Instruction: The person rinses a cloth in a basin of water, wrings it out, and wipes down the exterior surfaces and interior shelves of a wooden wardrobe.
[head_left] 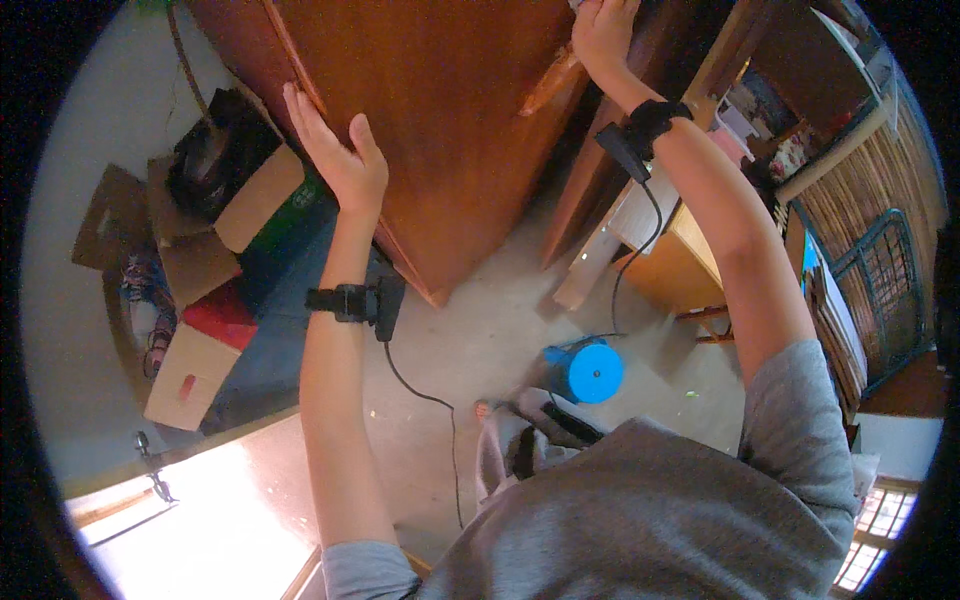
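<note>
A large brown wooden panel (450, 130), like a door or the side of a cabinet, rises in front of me. My left hand (345, 165) lies against its left edge, fingers stretched out and thumb apart, holding nothing. My right hand (605, 40) reaches up to the panel's far right, at the top of the view. Its fingers are closed around something pale that is mostly cut off by the picture's edge, so I cannot make it out. A lighter, rough-edged wooden strip (550, 82) shows on the panel just below that hand.
Open cardboard boxes (195, 375) and a black bag (225, 150) are piled at the left. Near my feet stands a round blue container (595, 373). Wooden furniture (665, 255) and a dark wire rack (890, 290) are on the right. Thin black cables hang from both wrist straps.
</note>
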